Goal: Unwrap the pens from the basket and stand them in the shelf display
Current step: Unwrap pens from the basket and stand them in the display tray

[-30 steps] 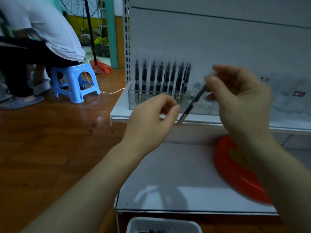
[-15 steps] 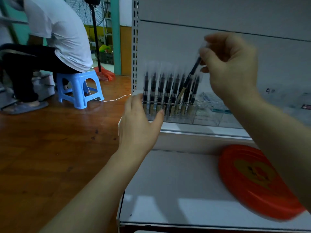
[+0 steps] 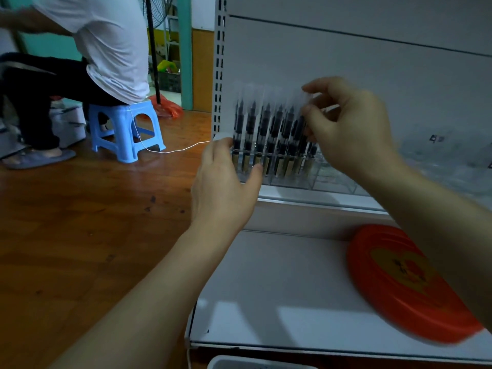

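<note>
We saw the left hand (image 3: 226, 182) resting against the front left of the clear display rack (image 3: 292, 179) on the shelf (image 3: 306, 202), its fingers straight and relaxed. The right hand (image 3: 351, 129) pinched the top of a pen (image 3: 302, 126) standing at the right end of the pen row (image 3: 263, 134).

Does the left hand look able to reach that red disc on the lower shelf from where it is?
Probably yes. The left hand is up at the clear pen holder, holding nothing, and the lower shelf between it and the red disc is bare.
</note>
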`<move>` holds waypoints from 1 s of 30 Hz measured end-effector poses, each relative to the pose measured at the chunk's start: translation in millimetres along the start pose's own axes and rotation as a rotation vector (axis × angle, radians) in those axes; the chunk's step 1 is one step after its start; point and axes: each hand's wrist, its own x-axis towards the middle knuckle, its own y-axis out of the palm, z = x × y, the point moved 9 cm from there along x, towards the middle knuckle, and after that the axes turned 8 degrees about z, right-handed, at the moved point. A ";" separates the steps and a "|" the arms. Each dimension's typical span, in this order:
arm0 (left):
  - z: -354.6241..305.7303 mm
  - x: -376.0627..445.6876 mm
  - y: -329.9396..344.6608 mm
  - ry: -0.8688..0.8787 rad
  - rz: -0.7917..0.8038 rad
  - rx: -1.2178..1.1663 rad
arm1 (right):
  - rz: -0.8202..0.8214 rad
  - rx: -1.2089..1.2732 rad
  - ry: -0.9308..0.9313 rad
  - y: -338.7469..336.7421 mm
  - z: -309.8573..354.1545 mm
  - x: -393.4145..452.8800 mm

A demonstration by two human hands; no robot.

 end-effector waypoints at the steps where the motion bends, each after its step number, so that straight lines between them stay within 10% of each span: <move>1: -0.4 -0.2 -0.1 0.003 0.002 -0.002 | 0.003 -0.007 -0.006 2.2 0.8 -2.6; 18: -32.0 -15.2 -21.2 0.213 -0.181 -0.043 | -0.118 0.126 -0.034 3.7 -3.3 -62.2; 30: 3.0 -95.1 75.9 0.172 0.305 -0.274 | 0.117 0.078 -0.026 62.4 -40.2 -201.0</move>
